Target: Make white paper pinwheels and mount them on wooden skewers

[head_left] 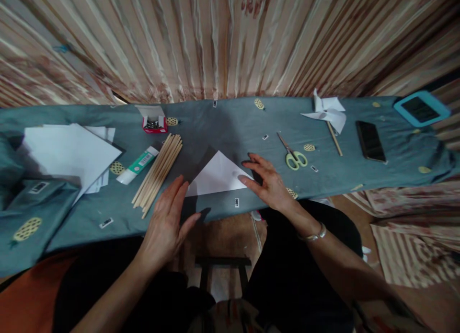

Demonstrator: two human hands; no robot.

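A sheet of white paper folded into a triangle (218,176) lies on the cloth-covered table, its peak pointing away from me. At its left corner is my left hand (168,218), thumb spread from the fingers and nothing in its grasp. My right hand (265,180) hovers at the right corner, fingers apart, thumb over or touching the paper; I cannot tell which. A bundle of wooden sticks (158,172) lies just left of my left hand. Green-handled scissors (295,159) rest to the right of my right hand.
Farther left are a glue stick (137,165), a small red box of metal pieces (155,124) and a stack of white paper (68,151). On the right lie a paper pinwheel (328,113) on a stick, a black phone (371,140) and a blue-framed device (421,109). A curtain (215,45) hangs behind.
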